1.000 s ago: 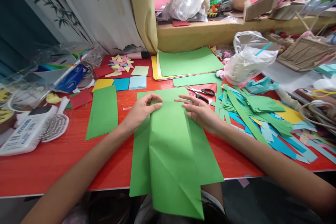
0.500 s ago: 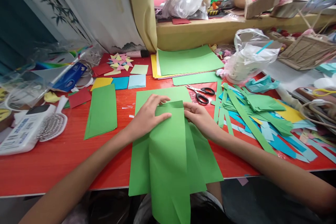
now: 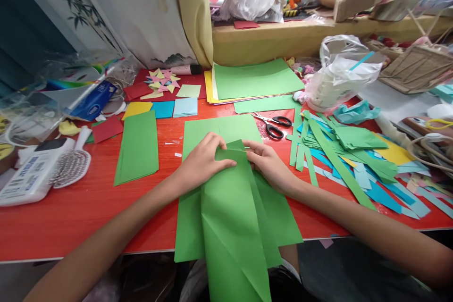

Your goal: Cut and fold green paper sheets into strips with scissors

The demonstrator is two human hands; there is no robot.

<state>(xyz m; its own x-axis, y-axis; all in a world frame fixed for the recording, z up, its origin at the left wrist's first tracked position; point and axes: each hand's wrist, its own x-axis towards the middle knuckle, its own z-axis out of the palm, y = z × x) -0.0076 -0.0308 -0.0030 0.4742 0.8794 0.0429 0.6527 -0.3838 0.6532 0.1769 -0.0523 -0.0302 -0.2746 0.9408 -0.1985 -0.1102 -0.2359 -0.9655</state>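
A large folded sheet of green paper (image 3: 230, 207) hangs over the table's front edge, with creases across its lower part. My left hand (image 3: 207, 155) pinches its top left corner, thumb on the front face. At the top right edge, my right hand (image 3: 265, 163) grips the same paper; its fingertips are partly hidden behind it. The top edges of the layers stand slightly apart between the hands. Underneath, another green sheet (image 3: 189, 233) lies flat on the red table. Black-handled scissors (image 3: 274, 125) rest open just beyond my right hand.
Cut green pieces (image 3: 138, 148) lie at left, near a white hairbrush (image 3: 72, 167). Coloured paper strips (image 3: 354, 165) are heaped at right. At the back are a stack of green sheets (image 3: 258, 78), small paper squares (image 3: 186, 107) and a cup in a plastic bag (image 3: 336, 75).
The top layers of the held paper have slid out of line, so a back corner now shows above the front edge. The lower end has swung slightly right. Both hands keep their hold.
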